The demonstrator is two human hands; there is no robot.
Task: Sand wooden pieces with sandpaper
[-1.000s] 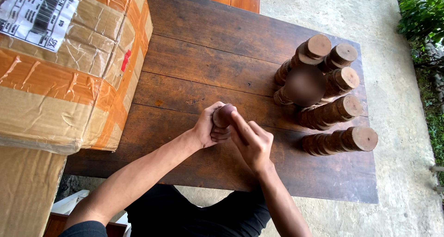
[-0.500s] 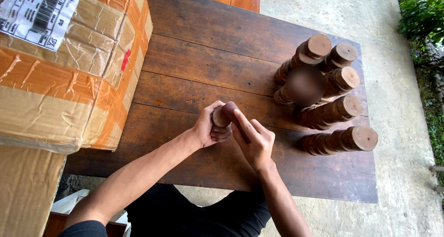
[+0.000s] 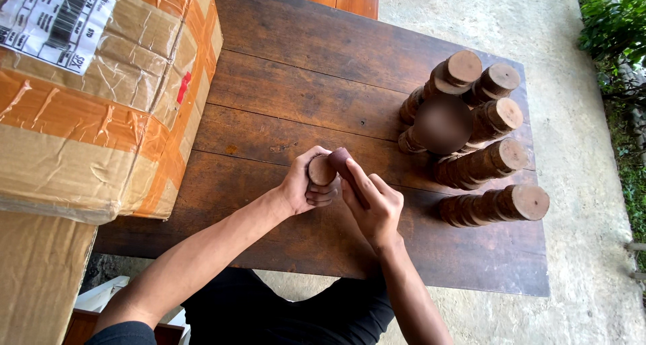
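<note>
My left hand (image 3: 304, 185) grips a short stack of round brown discs (image 3: 321, 170) above the dark wooden table (image 3: 289, 96). My right hand (image 3: 373, 203) holds a dark reddish-brown piece (image 3: 338, 159) against the top of that stack, with the index finger stretched along it. Both hands touch each other over the table's near half. At the right side of the table stand several tall tilted columns of stacked brown discs (image 3: 481, 163); one of them is partly covered by a blurred patch.
A large cardboard box (image 3: 94, 96) wrapped in brown and orange tape sits on the table's left end. A second cardboard surface (image 3: 33, 278) lies below it at the left. Concrete floor (image 3: 579, 183) and green plants (image 3: 616, 22) lie to the right.
The dark piece in my right hand has shifted slightly against the stack in my left hand. The columns and box are unchanged.
</note>
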